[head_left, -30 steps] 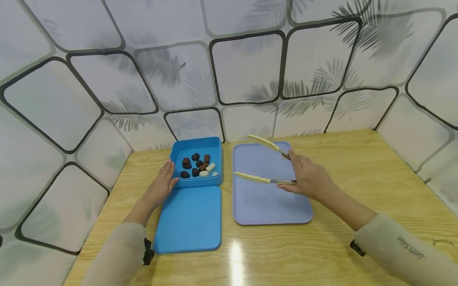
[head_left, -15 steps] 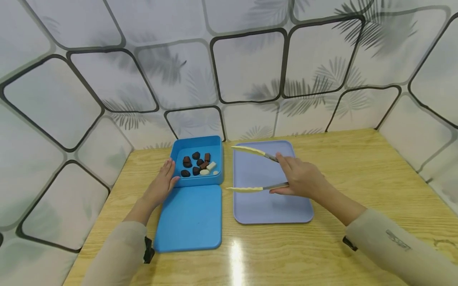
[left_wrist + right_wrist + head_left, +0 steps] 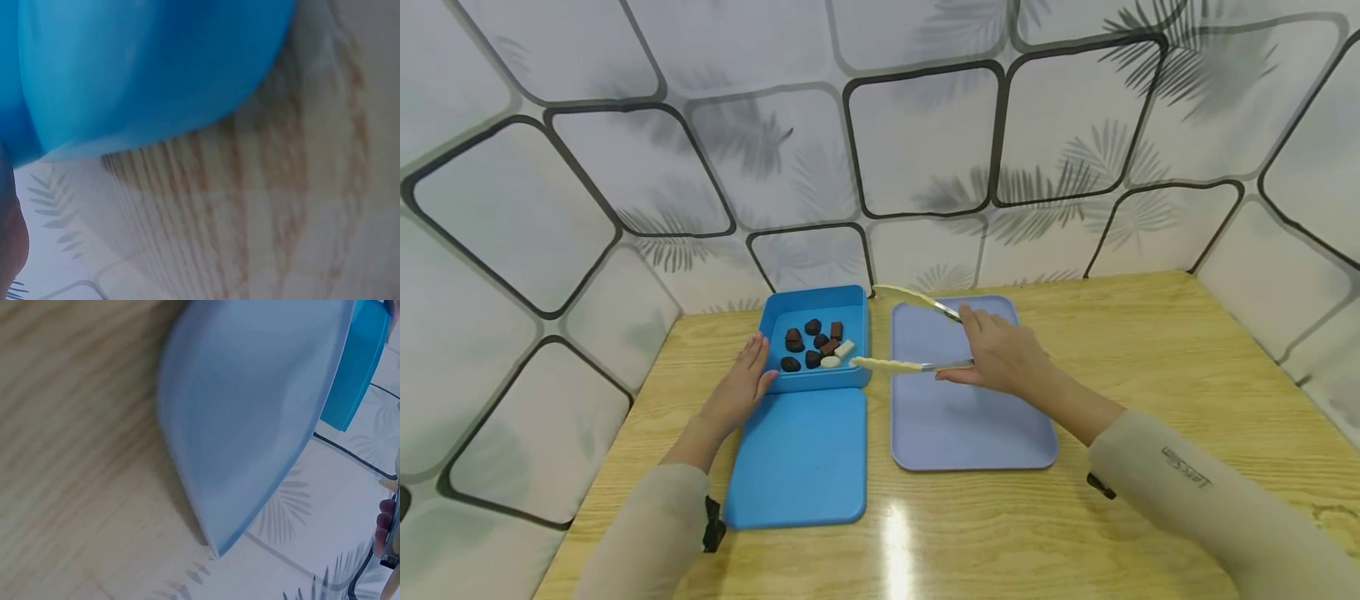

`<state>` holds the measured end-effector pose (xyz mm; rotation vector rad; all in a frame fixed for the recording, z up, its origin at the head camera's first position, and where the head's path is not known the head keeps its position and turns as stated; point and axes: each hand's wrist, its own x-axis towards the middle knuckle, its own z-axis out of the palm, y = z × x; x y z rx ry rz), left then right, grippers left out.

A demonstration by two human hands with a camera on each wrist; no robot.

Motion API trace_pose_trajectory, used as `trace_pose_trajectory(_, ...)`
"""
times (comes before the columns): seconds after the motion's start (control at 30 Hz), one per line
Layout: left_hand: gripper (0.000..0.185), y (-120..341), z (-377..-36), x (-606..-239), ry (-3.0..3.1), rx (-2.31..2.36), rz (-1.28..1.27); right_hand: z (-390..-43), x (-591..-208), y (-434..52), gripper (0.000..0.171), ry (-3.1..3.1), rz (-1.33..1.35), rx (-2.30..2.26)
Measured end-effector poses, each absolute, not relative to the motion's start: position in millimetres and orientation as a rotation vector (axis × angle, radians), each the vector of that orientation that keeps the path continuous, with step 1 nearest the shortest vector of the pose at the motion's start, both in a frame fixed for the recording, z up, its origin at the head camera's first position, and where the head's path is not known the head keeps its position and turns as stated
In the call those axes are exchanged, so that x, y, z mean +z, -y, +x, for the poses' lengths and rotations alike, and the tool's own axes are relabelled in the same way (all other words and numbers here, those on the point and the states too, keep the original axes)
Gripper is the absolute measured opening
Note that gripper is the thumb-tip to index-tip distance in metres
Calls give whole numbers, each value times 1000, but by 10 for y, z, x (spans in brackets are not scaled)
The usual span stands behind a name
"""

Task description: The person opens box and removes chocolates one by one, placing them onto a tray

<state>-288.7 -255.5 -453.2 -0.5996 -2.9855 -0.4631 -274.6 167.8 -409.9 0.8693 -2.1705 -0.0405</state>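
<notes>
Head view looks forward and down across the counter (image 3: 1157,358).
Tilted wrist close-ups: left, blue plastic (image 3: 144,69); right, the lilac tray (image 3: 244,406), also in the head view.

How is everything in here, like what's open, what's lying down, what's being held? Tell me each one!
Box: open, with chocolates inside
Chocolates: loose, in the box
Lid: off, lying flat
Tongs: held, spread open, pinching nothing
Tray: lying flat
Left hand: resting against the box
Right hand: holding the tongs
</notes>
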Motion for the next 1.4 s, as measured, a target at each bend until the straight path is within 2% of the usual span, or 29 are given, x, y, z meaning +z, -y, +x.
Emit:
trace_pose_trajectory(0.23, 65, 2550, -2903, -4571, 2984, -461, -599, -2888, -4013, -1508, 108, 2237, 894, -60)
trace_pose_trajectory(0.43, 64, 2558, -2913, -4584, 2958, -476, -615, -2986, -3940, -1334, 96, 2335, 916, -53)
trace_pose_trajectory(0.73, 62, 2468, -2981, -4582, 2957, -472, -661, -3072, -3717, -1107, 98, 2782, 740, -115)
trace_pose_trajectory(0.93, 61, 2468, -3008, -4600, 2921, -479, -669, -3222, -3615, -887, 91, 2985, 672, -123)
trace_pose_trajectory(1.23, 62, 2551, -2963, -4560, 2954, -487, -622, -3451, -3594, -356, 93, 3016, 787, -217)
trace_pose_trajectory(1.4, 62, 2566, -2916, -4569, 2941, -469, -623, -3488, -3665, -134, 82, 3062, 832, -263)
